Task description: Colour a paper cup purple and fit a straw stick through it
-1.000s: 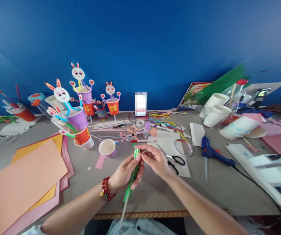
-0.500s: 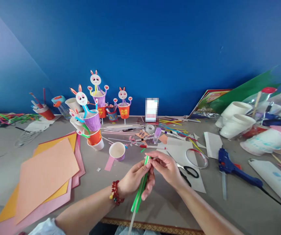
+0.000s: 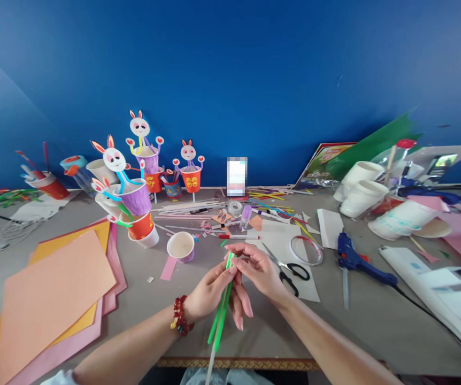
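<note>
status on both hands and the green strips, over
Left hand gripping green strips, pale stick. Right hand touching strips' top end. Scissors beside right hand.

A plain blue wall [image 3: 230, 69] spans the full width behind the work area. At far left, a diagonal line [image 3: 17, 83] separates a paler blue section. A small mark [image 3: 339, 80] is visible at right. The gray surface [image 3: 264, 337] extends to the wall; its front edge carries patterned gold-brown trim [image 3: 274, 364]. Lighting brightens the wall's upper right.
</note>
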A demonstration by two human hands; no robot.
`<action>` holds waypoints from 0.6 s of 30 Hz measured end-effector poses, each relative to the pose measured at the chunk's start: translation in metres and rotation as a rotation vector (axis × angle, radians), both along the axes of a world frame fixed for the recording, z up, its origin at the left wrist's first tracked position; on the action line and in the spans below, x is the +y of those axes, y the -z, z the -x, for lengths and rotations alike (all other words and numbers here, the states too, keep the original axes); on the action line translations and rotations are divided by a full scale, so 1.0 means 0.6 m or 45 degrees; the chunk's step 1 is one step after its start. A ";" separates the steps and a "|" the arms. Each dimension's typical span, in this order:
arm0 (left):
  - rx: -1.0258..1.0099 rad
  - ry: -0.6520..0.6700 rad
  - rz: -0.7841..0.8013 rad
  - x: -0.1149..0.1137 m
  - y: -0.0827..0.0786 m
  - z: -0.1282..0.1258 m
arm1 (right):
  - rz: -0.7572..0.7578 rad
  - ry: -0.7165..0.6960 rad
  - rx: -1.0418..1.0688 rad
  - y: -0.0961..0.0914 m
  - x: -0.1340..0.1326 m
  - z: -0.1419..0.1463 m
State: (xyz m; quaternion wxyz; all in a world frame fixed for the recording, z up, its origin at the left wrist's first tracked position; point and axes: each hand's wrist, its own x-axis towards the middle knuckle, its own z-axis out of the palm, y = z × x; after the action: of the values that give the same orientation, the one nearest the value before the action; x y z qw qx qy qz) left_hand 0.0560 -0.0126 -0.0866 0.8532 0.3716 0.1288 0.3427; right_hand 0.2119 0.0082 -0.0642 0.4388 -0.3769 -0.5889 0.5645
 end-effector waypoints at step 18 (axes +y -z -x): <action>-0.006 0.018 0.043 -0.002 -0.009 0.000 | -0.009 -0.014 -0.039 -0.008 -0.003 0.005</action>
State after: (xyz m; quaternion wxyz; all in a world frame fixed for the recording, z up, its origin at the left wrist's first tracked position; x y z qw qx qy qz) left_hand 0.0560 -0.0140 -0.0810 0.8619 0.3573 0.1301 0.3353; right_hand 0.2090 0.0066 -0.0592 0.4278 -0.3806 -0.5997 0.5589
